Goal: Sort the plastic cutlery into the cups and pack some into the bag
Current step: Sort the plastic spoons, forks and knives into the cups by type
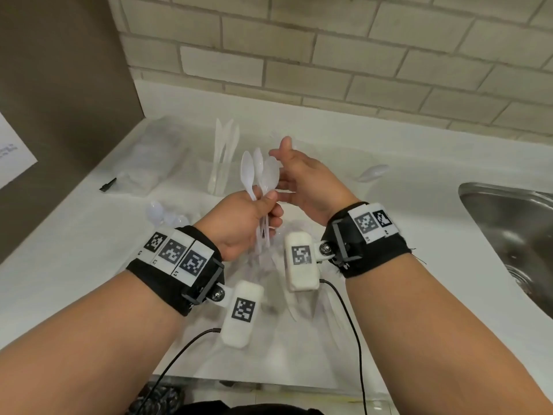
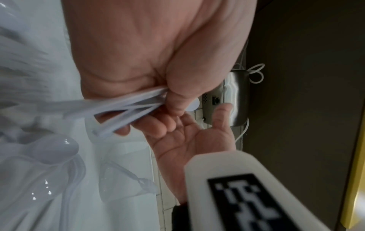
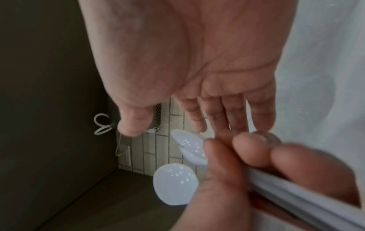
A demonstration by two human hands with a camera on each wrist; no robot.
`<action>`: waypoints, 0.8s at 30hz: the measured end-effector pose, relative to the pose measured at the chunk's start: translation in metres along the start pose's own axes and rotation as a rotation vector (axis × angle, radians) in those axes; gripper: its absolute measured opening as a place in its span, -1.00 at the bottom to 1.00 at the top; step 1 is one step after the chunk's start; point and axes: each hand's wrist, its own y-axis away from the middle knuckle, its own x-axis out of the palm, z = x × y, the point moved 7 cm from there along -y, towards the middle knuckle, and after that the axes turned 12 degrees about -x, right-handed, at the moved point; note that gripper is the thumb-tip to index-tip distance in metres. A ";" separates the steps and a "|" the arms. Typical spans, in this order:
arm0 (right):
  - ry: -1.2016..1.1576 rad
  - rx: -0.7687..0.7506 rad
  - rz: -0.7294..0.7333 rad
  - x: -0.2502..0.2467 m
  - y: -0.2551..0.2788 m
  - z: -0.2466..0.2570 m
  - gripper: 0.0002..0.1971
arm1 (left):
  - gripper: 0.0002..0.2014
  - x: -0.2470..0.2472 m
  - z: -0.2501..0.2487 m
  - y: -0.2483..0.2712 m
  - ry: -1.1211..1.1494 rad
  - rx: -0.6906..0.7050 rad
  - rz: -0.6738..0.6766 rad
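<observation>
Left hand (image 1: 239, 223) fingers pinching a fanned bunch of spoons (image 1: 259, 172), right hand (image 1: 302, 181) spread beside; loose grip could drop one onto the bench (image 1: 389, 265).

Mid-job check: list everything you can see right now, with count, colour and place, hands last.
Spoons in hand: at least three, white, bowls up, above the counter centre.
Knives in cup: about three, white, upright in a clear cup behind the hands.
Loose spoons: a few, white, on the counter left of the hands.
Single spoon: one, white, right of the hands, near the sink.
Plastic bag: one, clear, far left on the counter.
Sink: one, steel, right edge.
Counter: one, white.
Left hand: grips the spoon handles.
Right hand: fingers straight, beside the spoon bowls.
</observation>
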 end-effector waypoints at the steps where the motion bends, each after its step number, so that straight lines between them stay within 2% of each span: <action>1: -0.051 0.013 0.034 0.003 0.003 -0.003 -0.36 | -0.81 0.003 0.000 0.000 0.008 -0.007 0.008; 2: -0.081 0.013 0.061 0.006 0.005 -0.005 -0.30 | -0.80 0.005 0.000 0.000 -0.010 -0.011 0.008; 4: -0.070 -0.022 0.081 0.009 0.010 -0.006 -0.31 | -0.79 0.009 0.001 -0.001 -0.111 -0.012 -0.009; 9: 0.014 -0.056 0.013 0.004 0.013 -0.016 -0.26 | -0.88 0.020 0.006 -0.003 -0.344 -0.043 0.027; 13: -0.273 -0.049 0.011 -0.001 0.018 -0.017 -0.45 | -0.88 0.025 0.007 0.000 -0.469 -0.021 0.053; 19: -0.554 -0.118 0.062 -0.012 0.028 -0.010 -0.51 | -0.80 0.031 0.008 0.005 -0.459 0.004 0.121; 24: -0.622 -0.120 0.071 -0.012 0.027 -0.013 -0.50 | -0.85 0.037 0.014 0.008 -0.402 0.000 0.181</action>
